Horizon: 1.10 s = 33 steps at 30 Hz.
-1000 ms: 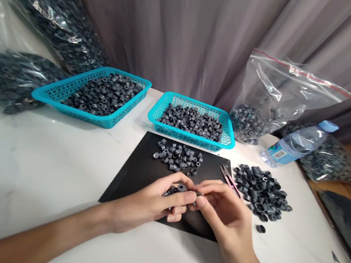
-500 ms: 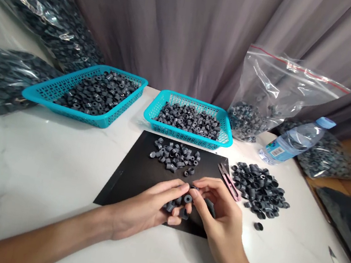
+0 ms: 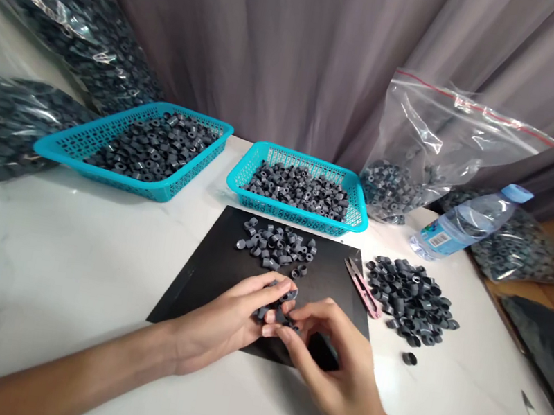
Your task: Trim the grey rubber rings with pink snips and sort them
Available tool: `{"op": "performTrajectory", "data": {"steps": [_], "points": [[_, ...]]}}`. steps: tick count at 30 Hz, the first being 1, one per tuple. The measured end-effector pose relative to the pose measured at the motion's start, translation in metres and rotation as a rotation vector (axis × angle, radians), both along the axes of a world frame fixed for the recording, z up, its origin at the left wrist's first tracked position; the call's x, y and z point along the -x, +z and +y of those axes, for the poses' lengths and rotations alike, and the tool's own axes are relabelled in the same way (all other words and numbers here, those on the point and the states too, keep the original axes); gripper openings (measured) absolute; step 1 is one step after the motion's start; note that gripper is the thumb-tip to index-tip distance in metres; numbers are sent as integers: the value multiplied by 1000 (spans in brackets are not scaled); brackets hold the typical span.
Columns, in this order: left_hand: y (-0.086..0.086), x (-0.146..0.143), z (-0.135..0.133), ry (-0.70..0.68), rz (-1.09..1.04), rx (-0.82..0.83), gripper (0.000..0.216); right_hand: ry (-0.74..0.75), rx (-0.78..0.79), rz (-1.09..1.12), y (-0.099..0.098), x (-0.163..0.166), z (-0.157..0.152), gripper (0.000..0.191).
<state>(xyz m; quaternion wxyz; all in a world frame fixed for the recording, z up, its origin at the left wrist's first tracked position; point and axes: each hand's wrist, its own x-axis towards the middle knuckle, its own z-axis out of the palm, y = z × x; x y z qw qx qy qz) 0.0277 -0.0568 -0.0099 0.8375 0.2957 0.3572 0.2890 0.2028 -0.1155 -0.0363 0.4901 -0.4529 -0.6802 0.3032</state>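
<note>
The left hand (image 3: 233, 316) is curled around several small grey parts (image 3: 286, 296), grasping them above a black mat (image 3: 196, 282). The right hand (image 3: 343, 369) has thumb and forefinger pinched on one dark part (image 3: 291, 324) at the left fingertips; its exact shape is partly hidden. On the mat's far half lies a loose cluster (image 3: 279, 244) of similar parts. Pink-handled snips (image 3: 367, 295) rest across the mat's right edge. Just beside them, on the white counter (image 3: 89, 262), sits a larger heap (image 3: 409, 300), with a single piece (image 3: 409, 358) apart on its near side. Beyond the mat stand two filled turquoise baskets (image 3: 301, 218); a bottle (image 3: 468, 224) leans toward the right.
</note>
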Motion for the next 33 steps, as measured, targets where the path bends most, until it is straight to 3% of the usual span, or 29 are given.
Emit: {"op": "performTrajectory", "data": {"steps": [11, 17, 21, 28, 33], "points": [[2, -5, -5, -156, 204, -241, 22, -121, -336, -399, -10, 3, -4, 22], [3, -6, -6, -190, 264, -288, 23, -90, -210, -244, -11, 7, -3, 22], [-3, -7, -9, -174, 356, -368, 23, -95, -239, -274, -14, 9, -2, 16], [-1, 2, -2, -135, 332, -280, 20, -131, -192, -134, -2, 6, 1, 15], [3, 11, 6, -180, 378, -311, 22, -112, -49, 30, 1, 0, 8, 11]]}}
